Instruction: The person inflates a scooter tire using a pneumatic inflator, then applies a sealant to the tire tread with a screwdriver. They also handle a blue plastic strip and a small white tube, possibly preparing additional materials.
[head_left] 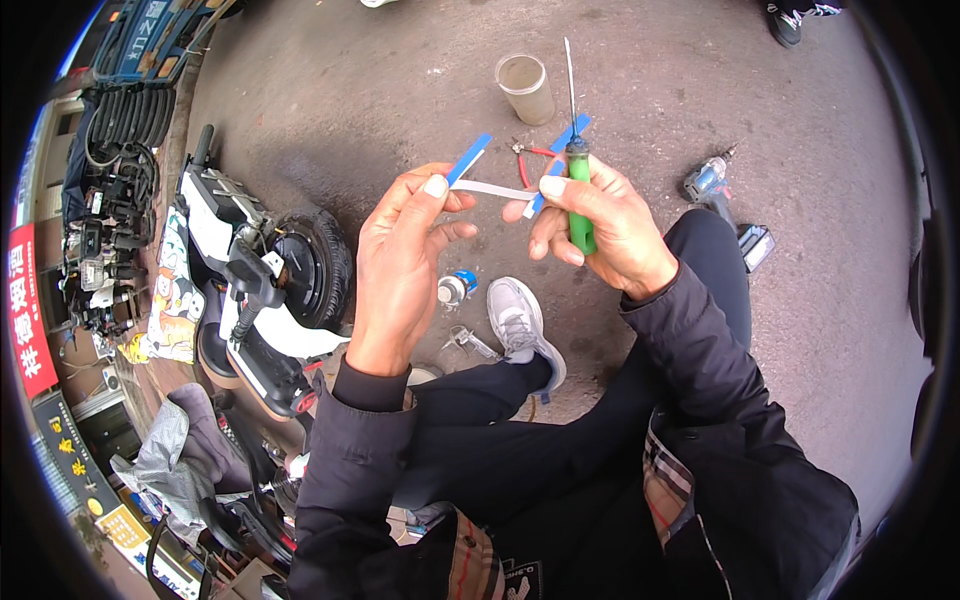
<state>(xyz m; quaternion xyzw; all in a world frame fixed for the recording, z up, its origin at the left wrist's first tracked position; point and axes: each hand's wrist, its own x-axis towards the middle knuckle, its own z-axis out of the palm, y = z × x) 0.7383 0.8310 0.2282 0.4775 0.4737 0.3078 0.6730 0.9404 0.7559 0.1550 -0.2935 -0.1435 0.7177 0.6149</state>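
My left hand (405, 245) pinches a blue strip (469, 158) between thumb and forefinger, its other fingers loosely curled. A narrow whitish band (493, 189) stretches from there to my right hand (612, 215). That hand pinches the lower part of a second blue strip (543, 190) with a white end, and also holds a screwdriver (579, 190) by its green handle, the thin shaft pointing away from me. Whether the whitish band is a peeled backing or part of a strip, I cannot tell. Beyond my hands, red-handled pliers (538, 151) lie on the ground, partly hidden by the right hand.
A cloudy plastic cup (525, 90) stands on the pavement ahead. Right of my knee lie a cordless power driver (708, 178) and an open case (755, 246). A small blue-and-white can (457, 288) is near my shoe (516, 318). On the left is a scooter (235, 270) with its black wheel (312, 268).
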